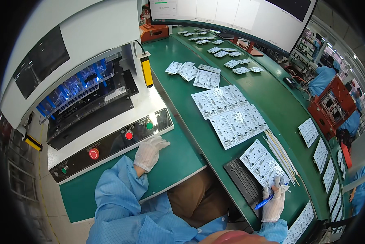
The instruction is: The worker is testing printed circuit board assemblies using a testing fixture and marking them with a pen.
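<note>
My left hand (150,153), in a white glove with grey fingertips bare of any object, lies on the green table just in front of the machine's control panel (109,143). Its fingers are stretched out beneath the red and green buttons. Over on the right, my gloved right hand (274,205) grips a blue pen (264,202). The fingers of that hand rest at the near end of a white circuit board panel (259,157), which leans on a black slotted rack (242,184). Part of the panel's near corner is hidden by the fingers.
White board panels (220,101) and smaller boards (207,79) lie across the green bench. Thin strips (281,156) sit beside my right hand. The test machine (89,89) glows blue inside. A monitor (231,16) stands at the back; people in blue work at right.
</note>
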`<state>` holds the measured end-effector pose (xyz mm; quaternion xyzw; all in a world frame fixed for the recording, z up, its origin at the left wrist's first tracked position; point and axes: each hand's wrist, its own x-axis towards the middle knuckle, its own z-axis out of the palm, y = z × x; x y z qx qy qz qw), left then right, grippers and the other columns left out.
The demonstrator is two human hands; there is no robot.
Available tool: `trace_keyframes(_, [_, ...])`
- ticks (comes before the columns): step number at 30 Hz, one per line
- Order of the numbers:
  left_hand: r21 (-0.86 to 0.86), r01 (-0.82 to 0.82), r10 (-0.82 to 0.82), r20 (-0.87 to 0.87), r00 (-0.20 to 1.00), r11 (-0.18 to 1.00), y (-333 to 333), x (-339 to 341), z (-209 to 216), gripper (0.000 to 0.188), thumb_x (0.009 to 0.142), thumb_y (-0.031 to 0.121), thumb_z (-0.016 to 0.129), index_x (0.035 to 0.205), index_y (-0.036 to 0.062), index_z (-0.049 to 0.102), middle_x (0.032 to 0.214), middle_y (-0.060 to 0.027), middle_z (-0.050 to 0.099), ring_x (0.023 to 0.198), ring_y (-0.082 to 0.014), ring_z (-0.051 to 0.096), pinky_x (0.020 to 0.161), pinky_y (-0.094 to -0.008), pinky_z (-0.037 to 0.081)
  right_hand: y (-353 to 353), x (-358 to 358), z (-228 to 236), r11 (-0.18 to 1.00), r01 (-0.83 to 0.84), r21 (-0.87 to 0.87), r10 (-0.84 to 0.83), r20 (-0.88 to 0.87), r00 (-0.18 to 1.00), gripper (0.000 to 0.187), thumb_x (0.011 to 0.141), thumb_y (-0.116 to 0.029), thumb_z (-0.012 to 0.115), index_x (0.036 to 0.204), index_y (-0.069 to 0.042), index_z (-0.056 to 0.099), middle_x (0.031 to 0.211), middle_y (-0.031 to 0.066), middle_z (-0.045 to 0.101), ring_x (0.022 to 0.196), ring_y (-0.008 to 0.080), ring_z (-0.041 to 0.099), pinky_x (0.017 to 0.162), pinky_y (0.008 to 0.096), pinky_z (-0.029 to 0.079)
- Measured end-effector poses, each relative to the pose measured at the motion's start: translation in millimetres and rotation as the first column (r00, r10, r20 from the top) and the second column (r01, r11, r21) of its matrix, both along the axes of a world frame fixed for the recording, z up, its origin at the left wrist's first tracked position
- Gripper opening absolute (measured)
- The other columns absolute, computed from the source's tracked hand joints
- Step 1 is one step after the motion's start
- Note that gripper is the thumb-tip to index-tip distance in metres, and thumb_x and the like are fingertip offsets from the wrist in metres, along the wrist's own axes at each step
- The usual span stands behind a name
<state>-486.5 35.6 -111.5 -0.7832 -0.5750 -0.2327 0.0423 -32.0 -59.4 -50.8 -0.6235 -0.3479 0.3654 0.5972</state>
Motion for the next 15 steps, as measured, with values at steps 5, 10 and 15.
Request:
trace_keyframes(5, [0.017,0.049,-0.049,0.008,0.999,0.999,5.0,-12.5,0.3,0.035,0.079,0.001,0.052,0.106,0.0181,0.067,0.106,-0.0009,0.066,0.106,-0.0221,0.061,0.086,-0.0360,0.051,-15.9,-18.4,-2.6,0.998,0.033,-0.043,-0.025,0.186,0.982,0.061,0.076,0.003,0.071,0.133,-0.007,0.051,0.125,0.0151,0.056,0.098,0.0286,0.058,0.084,0.0332,0.050])
trace_keyframes(10, [-0.005,0.076,-0.076,0.047,0.996,0.997,13.6,-8.9,2.0,0.036,0.079,0.000,0.050,0.106,0.0159,0.067,0.108,-0.0065,0.066,0.108,-0.0265,0.060,0.090,-0.0394,0.049,-9.3,-23.0,13.2,0.994,-0.046,0.099,-0.055,0.815,0.576,0.058,0.074,-0.001,0.073,0.128,-0.006,0.054,0.113,0.0166,0.060,0.101,0.0347,0.057,0.086,0.0387,0.049])
trace_keyframes(15, [0.016,0.095,-0.096,0.193,0.976,0.995,35.5,15.1,8.4,0.042,0.072,-0.004,0.046,0.107,0.0072,0.067,0.107,-0.0172,0.066,0.111,-0.0363,0.057,0.099,-0.0457,0.043,41.5,8.1,29.0,0.973,-0.215,0.088,-0.024,0.959,0.283,0.046,0.069,-0.011,0.078,0.108,0.003,0.059,0.093,0.0143,0.060,0.092,0.0338,0.057,0.083,0.0405,0.050])
